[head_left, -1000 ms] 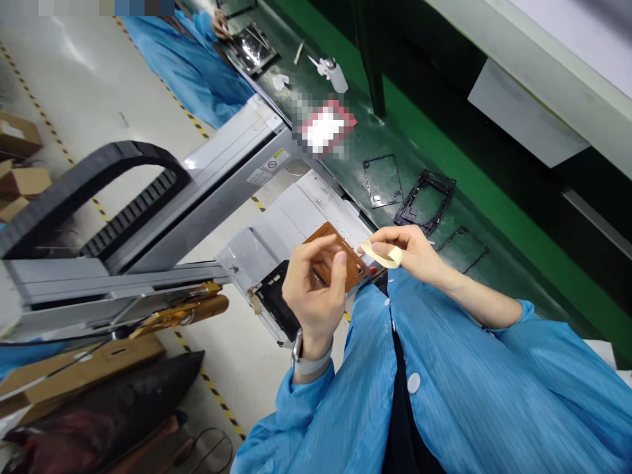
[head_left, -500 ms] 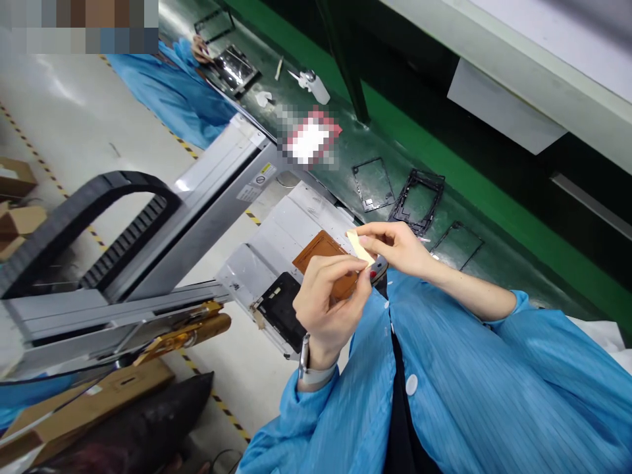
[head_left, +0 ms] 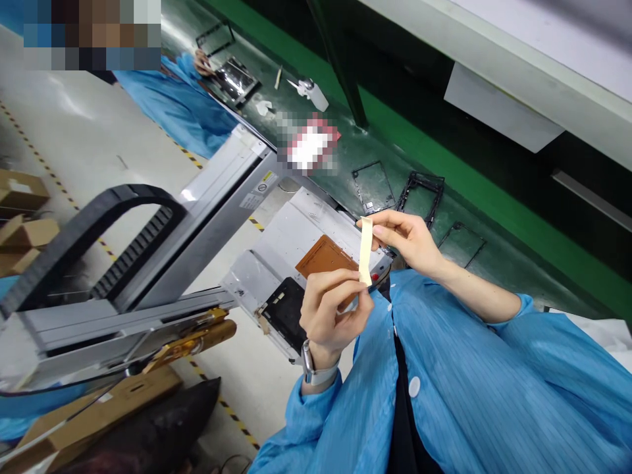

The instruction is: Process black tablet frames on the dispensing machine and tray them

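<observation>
A short pale yellow strip of tape [head_left: 366, 249] is stretched between my two hands, above the grey machine bed. Its lower end is pinched between the thumb and fingers of my left hand [head_left: 333, 308], which has a watch [head_left: 309, 363] at the wrist. My right hand [head_left: 407, 238] pinches the upper end between thumb and forefinger. Beneath and beyond my hands lie a brown mat [head_left: 323, 255] and a black flat panel [head_left: 285, 309] on the machine bed [head_left: 284, 227]. The left hand covers part of both.
A grey gantry arm [head_left: 212, 191] with a black cable chain [head_left: 133, 194] spans the left. Black frames [head_left: 422, 187] lie on the green bench [head_left: 340, 141], along with a white bottle [head_left: 316, 97]. A co-worker's hand [head_left: 202, 64] touches a panel [head_left: 237, 79] farther along.
My hands have moved apart, the right one slightly up and the left slightly down. More of the tape strip now shows between them, turned more upright. The view has shifted slightly.
</observation>
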### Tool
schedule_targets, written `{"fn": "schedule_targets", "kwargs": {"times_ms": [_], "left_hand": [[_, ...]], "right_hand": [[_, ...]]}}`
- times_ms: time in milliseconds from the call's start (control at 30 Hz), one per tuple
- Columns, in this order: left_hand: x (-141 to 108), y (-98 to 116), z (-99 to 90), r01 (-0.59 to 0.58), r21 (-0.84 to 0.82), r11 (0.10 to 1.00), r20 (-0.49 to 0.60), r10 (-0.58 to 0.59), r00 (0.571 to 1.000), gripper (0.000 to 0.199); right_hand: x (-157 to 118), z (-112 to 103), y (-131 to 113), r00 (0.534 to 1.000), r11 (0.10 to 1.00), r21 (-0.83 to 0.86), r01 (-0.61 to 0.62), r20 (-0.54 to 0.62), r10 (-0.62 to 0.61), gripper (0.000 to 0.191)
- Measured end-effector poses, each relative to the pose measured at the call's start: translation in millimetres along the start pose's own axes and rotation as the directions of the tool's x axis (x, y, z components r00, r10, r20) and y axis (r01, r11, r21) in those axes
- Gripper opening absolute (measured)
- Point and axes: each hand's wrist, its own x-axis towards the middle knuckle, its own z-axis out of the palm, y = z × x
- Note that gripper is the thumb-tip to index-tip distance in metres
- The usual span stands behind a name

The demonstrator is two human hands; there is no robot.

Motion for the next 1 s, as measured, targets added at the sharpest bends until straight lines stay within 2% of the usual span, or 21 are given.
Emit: {"fn": "schedule_targets", "kwargs": {"times_ms": [100,200,267,367,433,500,567,667,800,933,1000], "left_hand": [[1,1,-0.9,0.038,-0.065,0.997,0.068,-0.034,0.997,0.024],[5,0,-0.5,0.096,-0.231,0.968,0.192,-0.052,0.98,0.013],[10,-4,1.3,0.145,-0.299,0.943,0.18,-0.093,0.979,0.009],[20,-12,5.0,0.275,-0.204,0.939,0.1,-0.26,0.96,0.007],[27,-16,6.9,0.374,-0.121,0.919,0.117,-0.361,0.925,0.004],[33,-18,7.9,0.426,-0.111,0.898,0.163,-0.407,0.899,0.006],[35,-19,7.9,0.454,-0.141,0.88,0.198,-0.424,0.884,0.001],[34,-20,7.4,0.503,-0.188,0.843,0.237,-0.458,0.857,0.005],[31,-22,7.1,0.562,-0.232,0.794,0.269,-0.502,0.822,0.006],[31,-20,6.5,0.546,-0.247,0.801,0.259,-0.488,0.833,0.005],[31,-19,5.8,0.53,-0.241,0.813,0.257,-0.473,0.842,0.006]], "right_hand": [[1,1,-1,0.999,1.0,-0.005,0.002,-0.033,-0.002,0.047],[0,3,-2,0.997,0.998,-0.007,-0.059,-0.058,0.059,0.055],[-1,6,-3,0.991,0.993,0.0,-0.115,-0.066,0.114,0.06],[-3,12,-3,0.989,0.991,0.006,-0.133,-0.07,0.133,0.063],[-4,16,-3,0.99,0.992,-0.021,-0.125,-0.066,0.123,0.062],[-5,17,-4,0.993,0.992,-0.07,-0.108,-0.059,0.104,0.061],[-6,17,-5,0.996,0.989,-0.131,-0.075,-0.049,0.069,0.06],[-8,14,-9,1.0,0.979,-0.205,-0.016,-0.009,0.014,0.059],[-10,8,-10,0.997,0.978,-0.209,0.003,0.076,0.014,0.063],[-10,7,-8,0.991,0.991,-0.131,-0.008,0.13,0.025,0.063],[-10,7,-8,0.992,0.985,-0.17,0.005,0.127,0.017,0.061]]}}
